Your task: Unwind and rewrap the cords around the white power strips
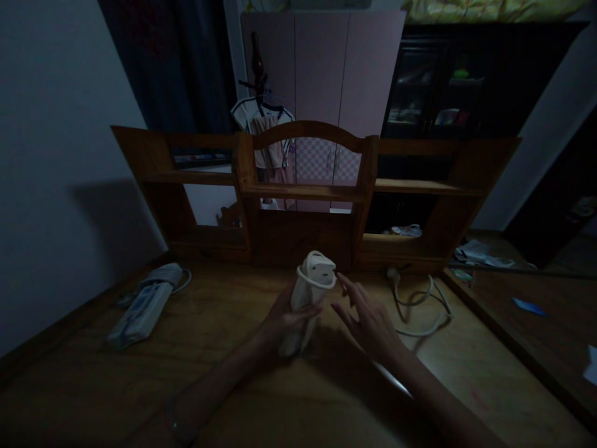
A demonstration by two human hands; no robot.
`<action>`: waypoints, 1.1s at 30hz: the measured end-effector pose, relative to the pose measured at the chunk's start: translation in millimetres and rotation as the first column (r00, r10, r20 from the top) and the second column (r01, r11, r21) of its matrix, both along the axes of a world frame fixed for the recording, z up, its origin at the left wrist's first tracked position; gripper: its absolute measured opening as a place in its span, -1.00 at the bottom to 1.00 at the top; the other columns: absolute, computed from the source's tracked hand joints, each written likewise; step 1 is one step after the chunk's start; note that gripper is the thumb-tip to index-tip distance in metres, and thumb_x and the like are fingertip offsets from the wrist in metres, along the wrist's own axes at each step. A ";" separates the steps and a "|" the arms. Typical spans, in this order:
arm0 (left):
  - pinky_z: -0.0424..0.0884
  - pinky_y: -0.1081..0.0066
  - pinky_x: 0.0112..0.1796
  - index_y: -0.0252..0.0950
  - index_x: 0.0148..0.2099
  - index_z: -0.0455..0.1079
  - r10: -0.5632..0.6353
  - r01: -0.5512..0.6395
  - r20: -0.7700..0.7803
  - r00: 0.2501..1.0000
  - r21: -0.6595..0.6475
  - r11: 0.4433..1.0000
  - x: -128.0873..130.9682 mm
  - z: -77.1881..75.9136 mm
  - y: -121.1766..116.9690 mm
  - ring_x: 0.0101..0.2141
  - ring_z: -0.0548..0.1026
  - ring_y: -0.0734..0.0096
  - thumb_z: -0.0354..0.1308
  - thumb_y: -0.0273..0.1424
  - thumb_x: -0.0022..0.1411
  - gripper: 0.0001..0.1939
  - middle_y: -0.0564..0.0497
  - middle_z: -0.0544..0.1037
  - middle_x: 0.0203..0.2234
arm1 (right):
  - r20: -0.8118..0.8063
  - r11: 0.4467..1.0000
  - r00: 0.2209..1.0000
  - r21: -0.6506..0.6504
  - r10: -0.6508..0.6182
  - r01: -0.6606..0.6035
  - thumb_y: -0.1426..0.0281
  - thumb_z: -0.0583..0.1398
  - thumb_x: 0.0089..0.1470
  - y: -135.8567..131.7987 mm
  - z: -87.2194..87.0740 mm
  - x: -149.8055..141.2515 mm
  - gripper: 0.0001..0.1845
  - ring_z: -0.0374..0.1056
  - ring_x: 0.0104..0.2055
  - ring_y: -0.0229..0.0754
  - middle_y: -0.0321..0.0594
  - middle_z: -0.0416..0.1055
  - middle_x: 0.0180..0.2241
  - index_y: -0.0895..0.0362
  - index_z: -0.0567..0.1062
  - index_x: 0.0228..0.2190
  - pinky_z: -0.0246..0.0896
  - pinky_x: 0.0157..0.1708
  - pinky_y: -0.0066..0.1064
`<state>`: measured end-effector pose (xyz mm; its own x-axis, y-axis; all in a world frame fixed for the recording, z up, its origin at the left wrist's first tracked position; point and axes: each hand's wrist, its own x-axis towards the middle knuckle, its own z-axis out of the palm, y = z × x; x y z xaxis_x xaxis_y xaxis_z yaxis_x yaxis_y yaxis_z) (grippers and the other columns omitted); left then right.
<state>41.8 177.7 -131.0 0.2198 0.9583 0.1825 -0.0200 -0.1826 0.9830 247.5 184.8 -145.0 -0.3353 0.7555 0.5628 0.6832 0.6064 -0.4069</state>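
Note:
My left hand point(282, 320) is wrapped round a white power strip point(321, 274), which stands tilted over the table in the middle of the head view. A loop of white cord point(302, 274) circles its upper end. Just to the right, my right hand point(368, 320) has its fingers spread, with the index fingertip very near or touching the upper end of the strip; which of the two I cannot tell. A loose white cord with a plug point(393, 274) lies on the table beyond my right hand. Whether it joins the held strip is hidden by my arm.
A second power strip point(144, 311) with its cord coiled lies at the left of the wooden table point(224, 386). Along the back edge stands a wooden shelf unit point(303, 193). A lower brown surface point(504, 311) with papers adjoins on the right. The room is dim.

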 end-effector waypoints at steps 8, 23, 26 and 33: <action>0.48 0.28 -0.42 -0.20 0.22 0.14 -0.342 0.413 0.252 0.905 -0.332 0.848 2.4 -6.1 -0.1 -0.45 0.53 0.26 0.37 -0.34 -0.06 -0.20 -0.12 0.52 -0.25 | -0.093 0.984 0.980 0.056 0.177 -0.172 0.28 0.18 0.13 -10.5 10.6 0.4 -0.17 -0.11 0.30 0.01 -0.08 -0.11 0.29 0.09 -0.12 0.29 -0.04 0.23 -0.10; 0.46 0.37 -0.44 -0.24 0.14 0.16 -0.412 0.454 0.194 0.891 -0.329 0.828 8.3 -3.0 -1.9 -0.48 0.49 0.37 0.31 -0.37 0.02 -0.35 -0.01 0.49 -0.39 | -0.229 0.966 0.947 -0.079 0.224 -0.247 0.25 0.30 0.02 -4.7 20.7 9.7 -0.26 0.15 0.16 -0.03 -0.10 0.17 0.16 0.02 0.18 0.19 0.20 0.10 -0.20; 0.45 0.37 -0.44 -0.23 0.15 0.14 -0.434 0.467 0.171 0.884 -0.308 0.829 8.6 -3.5 -3.0 -0.46 0.49 0.35 0.30 -0.35 0.05 -0.36 -0.01 0.48 -0.38 | -0.230 0.960 0.942 -0.080 0.243 -0.267 0.26 0.31 0.01 -4.6 23.1 11.8 -0.26 0.15 0.16 -0.04 -0.11 0.17 0.16 0.02 0.19 0.18 0.17 0.11 -0.22; 0.43 0.40 -0.43 -0.13 0.25 0.04 -0.428 0.452 0.145 0.892 -0.241 0.859 10.4 -17.6 -3.0 -0.43 0.48 0.37 0.35 -0.36 -0.01 -0.17 -0.02 0.49 -0.27 | -0.256 0.950 0.932 -0.110 0.258 -0.293 0.27 0.33 -0.07 -6.8 22.2 10.1 -0.24 0.27 0.05 -0.07 -0.14 0.28 0.07 0.05 0.21 0.14 0.20 0.03 -0.32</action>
